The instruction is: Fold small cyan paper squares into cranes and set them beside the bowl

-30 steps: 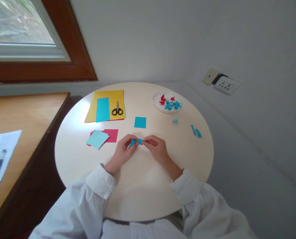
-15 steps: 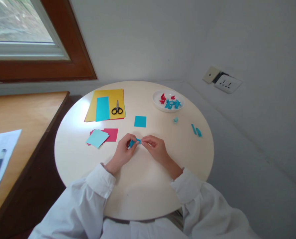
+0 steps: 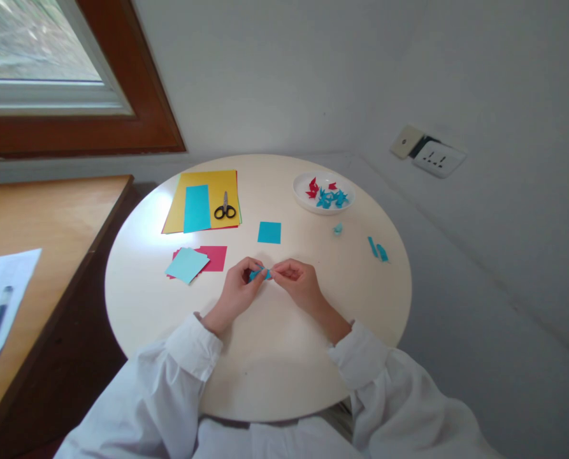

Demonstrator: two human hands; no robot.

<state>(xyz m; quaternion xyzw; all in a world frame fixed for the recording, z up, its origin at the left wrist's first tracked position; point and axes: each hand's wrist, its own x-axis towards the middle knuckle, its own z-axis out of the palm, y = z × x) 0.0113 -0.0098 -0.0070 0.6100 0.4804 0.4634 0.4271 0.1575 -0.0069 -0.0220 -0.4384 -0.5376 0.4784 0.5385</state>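
White walls and a wood-framed window (image 3: 50, 70) stand behind a round cream table (image 3: 265, 363). Near the middle of this table the left hand (image 3: 236, 290) and the right hand (image 3: 299, 284) come together, and between them is a small folded blue paper (image 3: 259, 274). Both hands are closed on it in a pinch. The left fingertips hold its left part and the right fingertips (image 3: 275, 274) hold its right end, so only a little of the blue shows in the gap. Whether the paper touches the table, I cannot tell.

Just behind the hands lies a blue square (image 3: 269, 233). Further left, a pale blue square (image 3: 187, 265) lies partly over a red sheet (image 3: 216, 258). At the far left side, black scissors (image 3: 225, 209) and a blue strip (image 3: 197, 208) lie on a yellow sheet (image 3: 217, 182). At the far right stands a white dish (image 3: 299, 191) with small red and blue folded pieces inside, and blue scraps (image 3: 377, 250) lie near the right edge.
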